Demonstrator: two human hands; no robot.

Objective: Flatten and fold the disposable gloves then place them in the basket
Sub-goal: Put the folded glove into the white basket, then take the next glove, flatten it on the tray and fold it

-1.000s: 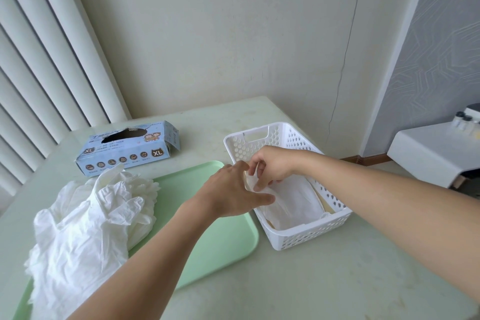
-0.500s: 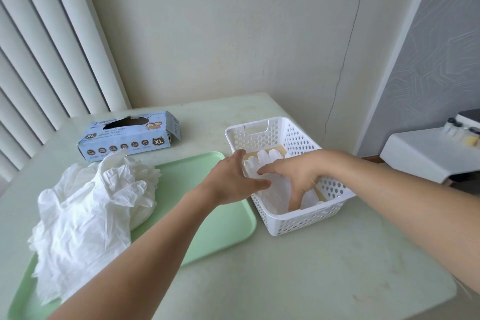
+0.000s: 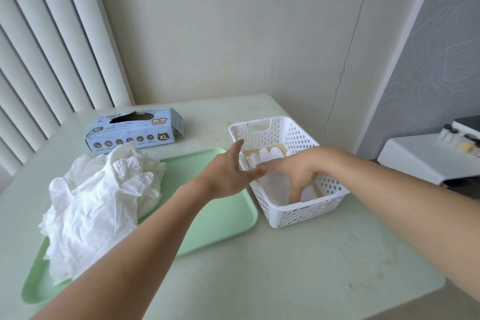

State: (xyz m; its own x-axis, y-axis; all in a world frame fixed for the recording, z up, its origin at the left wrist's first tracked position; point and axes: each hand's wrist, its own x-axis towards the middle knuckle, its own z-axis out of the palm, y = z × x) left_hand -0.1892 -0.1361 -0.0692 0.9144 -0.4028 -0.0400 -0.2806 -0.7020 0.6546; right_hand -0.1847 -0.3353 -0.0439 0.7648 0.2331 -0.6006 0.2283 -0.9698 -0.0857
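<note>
Right hand (image 3: 293, 171) presses flat gloves (image 3: 270, 156) into basket (image 3: 298, 212); left hand (image 3: 228, 171) open; box (image 3: 133, 131) reads "XL".

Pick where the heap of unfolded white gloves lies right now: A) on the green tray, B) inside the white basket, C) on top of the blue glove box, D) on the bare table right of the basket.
A: the crumpled glove heap rests on the green tray, left of the white basket.
</note>
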